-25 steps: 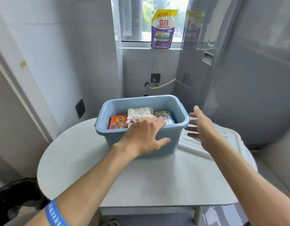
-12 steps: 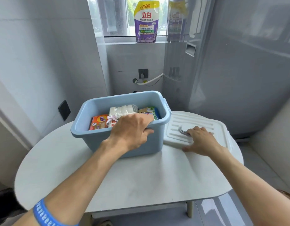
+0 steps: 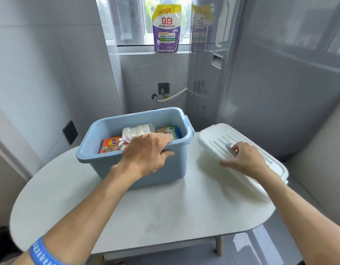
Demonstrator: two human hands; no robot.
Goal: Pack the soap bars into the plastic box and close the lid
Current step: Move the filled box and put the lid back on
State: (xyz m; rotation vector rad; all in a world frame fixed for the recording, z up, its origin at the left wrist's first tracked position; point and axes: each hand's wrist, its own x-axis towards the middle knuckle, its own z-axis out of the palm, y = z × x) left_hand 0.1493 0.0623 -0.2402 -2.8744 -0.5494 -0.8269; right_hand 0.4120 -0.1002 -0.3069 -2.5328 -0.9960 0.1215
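Note:
A light blue plastic box stands open on the white oval table. Inside lie an orange soap pack, a clear-wrapped stack of white soap bars and a green and blue soap box. My left hand grips the box's near rim, fingers inside, thumb on the outer wall. The white ribbed lid lies tilted to the right of the box, its far corner past the table edge. My right hand rests on the lid with fingers curled at its grey handle.
A purple and yellow detergent pouch stands on the window sill behind. A grey glossy cabinet rises close on the right. A wall socket and a white hose sit on the back wall.
My right hand came down from the air onto the lid and curled on its handle; the lid now looks lifted and tilted. My left hand stayed on the box rim.

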